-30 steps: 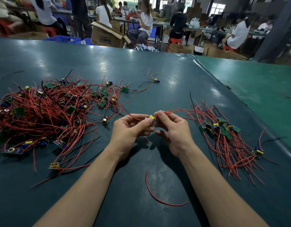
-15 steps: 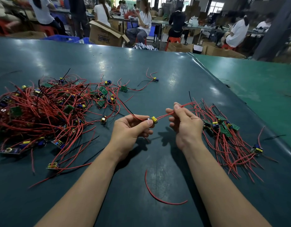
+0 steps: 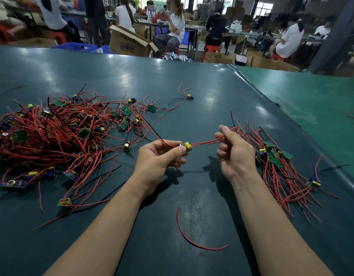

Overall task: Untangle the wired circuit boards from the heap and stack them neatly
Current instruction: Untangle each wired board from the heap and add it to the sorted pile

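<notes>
A tangled heap (image 3: 52, 136) of small green circuit boards with red and black wires covers the table's left side. On the right lies a tidier stack of boards (image 3: 275, 158), their red wires fanned toward me. Between them my left hand (image 3: 160, 162) pinches one small circuit board (image 3: 187, 146) with a yellow capacitor, held above the table. That board's red wires (image 3: 206, 142) run right into my right hand (image 3: 234, 154), which pinches them between thumb and forefinger, the other fingers loosely curled.
A loose red wire piece (image 3: 192, 242) lies on the dark green table (image 3: 192, 92) near my forearms. One stray board (image 3: 189, 97) sits farther back, another (image 3: 313, 182) at far right. The table's right edge drops to a lighter green surface (image 3: 311, 100). Seated people and cardboard boxes (image 3: 128, 41) are beyond.
My hands have drawn apart. The right hand slid rightward along the red wires, stretching them out, while the left hand kept its pinch on the board.
</notes>
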`<state>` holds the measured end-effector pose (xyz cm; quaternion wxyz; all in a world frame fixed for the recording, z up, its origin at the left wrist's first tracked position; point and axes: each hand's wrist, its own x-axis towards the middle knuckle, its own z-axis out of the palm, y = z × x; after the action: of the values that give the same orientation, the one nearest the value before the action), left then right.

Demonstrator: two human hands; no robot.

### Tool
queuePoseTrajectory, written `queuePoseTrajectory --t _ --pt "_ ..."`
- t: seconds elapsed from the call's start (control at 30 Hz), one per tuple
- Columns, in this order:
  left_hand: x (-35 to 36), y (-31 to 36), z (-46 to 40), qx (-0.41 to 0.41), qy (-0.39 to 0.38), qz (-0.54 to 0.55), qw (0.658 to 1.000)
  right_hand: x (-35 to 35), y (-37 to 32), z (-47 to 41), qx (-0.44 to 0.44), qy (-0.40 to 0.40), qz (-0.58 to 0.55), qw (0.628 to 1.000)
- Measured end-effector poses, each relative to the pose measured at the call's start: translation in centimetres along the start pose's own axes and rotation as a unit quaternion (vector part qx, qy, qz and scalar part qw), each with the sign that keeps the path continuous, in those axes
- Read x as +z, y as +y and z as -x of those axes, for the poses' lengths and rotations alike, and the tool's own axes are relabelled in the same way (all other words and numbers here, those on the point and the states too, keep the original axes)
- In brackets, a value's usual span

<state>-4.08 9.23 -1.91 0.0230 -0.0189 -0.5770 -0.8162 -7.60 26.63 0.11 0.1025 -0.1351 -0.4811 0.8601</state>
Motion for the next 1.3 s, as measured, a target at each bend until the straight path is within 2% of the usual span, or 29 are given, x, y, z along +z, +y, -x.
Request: queuePoseTrajectory --t 0.13,0.2,0.33,0.5,0.7,0.83,0.97,1.03,1.1,1.2,1.3 --pt "0.0 0.0 0.1 0.004 -0.010 -0.022 1.000 0.0 0.5 -0.1 -0.101 0.049 0.087 0.990" --pt "0.0 -0.1 0.1 0.005 -0.014 -0.026 1.000 0.1 0.7 0.0 -0.121 0.070 0.097 0.985" --pt "0.0 0.0 0.1 0.006 -0.016 -0.023 1.000 0.0 0.3 0.1 -0.127 0.086 0.064 0.986" --pt "0.0 0.0 0.1 0.002 -0.022 -0.019 1.000 0.0 0.2 0.0 -0.075 0.043 -0.014 0.996" --pt "0.1 0.0 0.0 0.004 -0.023 -0.024 0.999 -0.6 0.0 -0.5 -0.088 0.097 0.020 0.991" --pt "-0.1 0.0 -0.4 -0.002 0.041 0.053 0.998 -0.5 -0.1 -0.3 -0.012 0.015 -0.048 0.999" --pt "-0.2 0.1 -0.6 -0.017 0.055 0.072 0.996 0.7 1.0 0.8 0.077 -0.096 0.109 0.986" --pt "0.0 0.0 -0.5 -0.014 0.041 0.049 0.998 1.2 2.0 1.4 0.087 -0.164 0.149 0.971" --pt "0.0 -0.1 -0.4 -0.010 0.029 0.017 0.999 1.2 2.7 1.7 0.063 -0.179 0.146 0.971" --pt "0.0 -0.1 -0.4 -0.006 0.022 0.005 1.000 0.9 2.2 1.2 0.012 -0.136 0.136 0.981" --pt "0.0 -0.1 -0.4 -0.005 0.017 0.002 1.000 -0.1 0.9 0.1 -0.030 -0.041 0.076 0.996"
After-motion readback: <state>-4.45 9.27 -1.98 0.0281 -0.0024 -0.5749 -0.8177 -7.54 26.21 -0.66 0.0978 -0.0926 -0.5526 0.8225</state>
